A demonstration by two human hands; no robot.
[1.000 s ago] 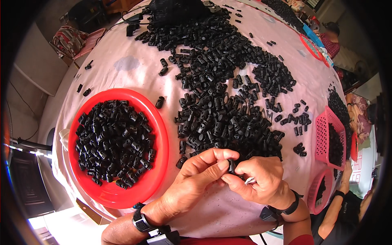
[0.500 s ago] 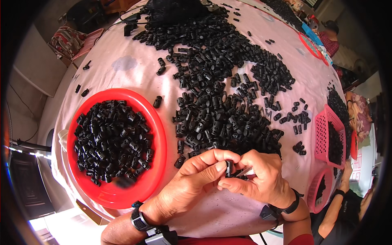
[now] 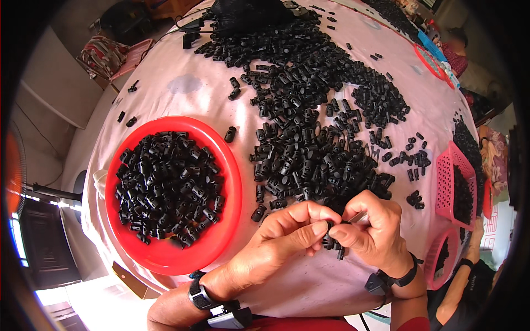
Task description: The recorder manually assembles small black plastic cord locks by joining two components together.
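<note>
Over the near table edge, my left hand (image 3: 284,231) pinches a black cord lock (image 3: 329,228) between thumb and forefinger, most of it covered by the fingertips. My right hand (image 3: 375,231) is curled closed against it, its thumb meeting the left fingertips. A thin pale sliver shows between the right fingers, too small to name. Several more black pieces (image 3: 335,245) show just below the fingertips; whether the right hand holds them I cannot tell. Just beyond both hands lies a large heap of black cord locks (image 3: 309,160). To the left stands a red basin (image 3: 234,182) filled with similar cord locks.
A pink cloth (image 3: 187,105) covers the table. At the right stand a pink basket (image 3: 446,185) and a round pink basket (image 3: 436,270), both holding black pieces. A black bag (image 3: 248,16) lies at the far end. Another person's arm (image 3: 458,281) is at the right edge.
The whole view has shifted slightly, so things sit farther right. My fingertips have closed together over the cord lock, which stood more exposed before. A blurred piece over the red basin is less distinct now.
</note>
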